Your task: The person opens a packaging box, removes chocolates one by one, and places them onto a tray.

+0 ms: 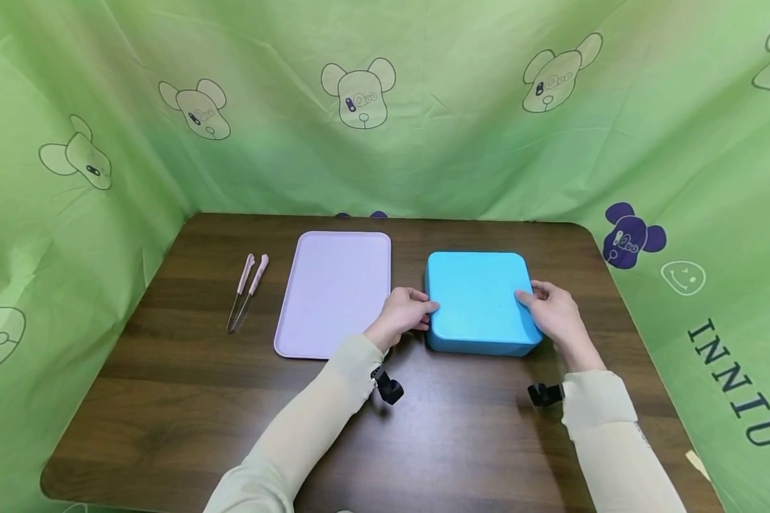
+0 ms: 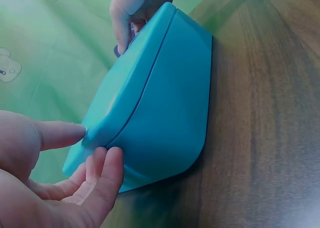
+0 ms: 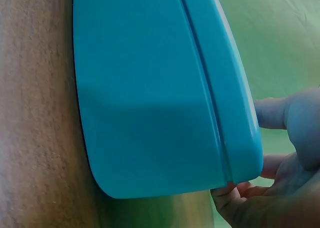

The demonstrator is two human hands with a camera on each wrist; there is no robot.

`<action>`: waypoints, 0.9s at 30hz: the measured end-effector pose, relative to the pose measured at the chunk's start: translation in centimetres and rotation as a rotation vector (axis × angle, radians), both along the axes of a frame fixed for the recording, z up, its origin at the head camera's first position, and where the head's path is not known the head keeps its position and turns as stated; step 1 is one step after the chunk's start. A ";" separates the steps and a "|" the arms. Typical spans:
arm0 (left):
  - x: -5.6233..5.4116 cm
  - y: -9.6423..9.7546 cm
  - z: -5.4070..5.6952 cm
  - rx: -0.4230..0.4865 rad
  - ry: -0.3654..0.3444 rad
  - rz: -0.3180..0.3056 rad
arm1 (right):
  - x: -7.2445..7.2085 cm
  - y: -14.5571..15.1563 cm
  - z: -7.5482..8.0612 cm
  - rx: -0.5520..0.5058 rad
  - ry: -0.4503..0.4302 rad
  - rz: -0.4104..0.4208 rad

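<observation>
A blue lidded box stands on the right half of the table, its lid on. A seam runs round the side below the lid. At the box's left side my left hand has its thumb on the lid's edge and its fingertips by the seam. Opposite, my right hand pinches the lid's right edge, thumb on top and fingers under the rim. In the right wrist view the right hand shows at that corner. The box's inside is hidden.
A pale purple tray lies left of the box, close to my left hand. Farther left are tongs with pink handles. The brown wooden table is backed by a green printed curtain on its far side and both flanks.
</observation>
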State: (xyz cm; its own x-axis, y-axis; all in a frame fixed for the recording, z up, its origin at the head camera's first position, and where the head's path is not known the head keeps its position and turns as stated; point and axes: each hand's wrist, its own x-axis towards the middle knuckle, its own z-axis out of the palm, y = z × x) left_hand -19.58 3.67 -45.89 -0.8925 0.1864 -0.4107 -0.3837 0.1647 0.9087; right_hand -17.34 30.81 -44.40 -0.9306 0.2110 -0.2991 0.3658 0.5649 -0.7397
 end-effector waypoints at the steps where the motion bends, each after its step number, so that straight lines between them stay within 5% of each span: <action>1: 0.1 0.0 0.0 -0.005 0.000 0.005 | 0.1 0.0 0.0 -0.002 -0.003 -0.003; 27: 0.0 0.4 0.7 0.015 0.006 0.166 | 0.9 -0.9 -0.1 0.056 0.023 -0.011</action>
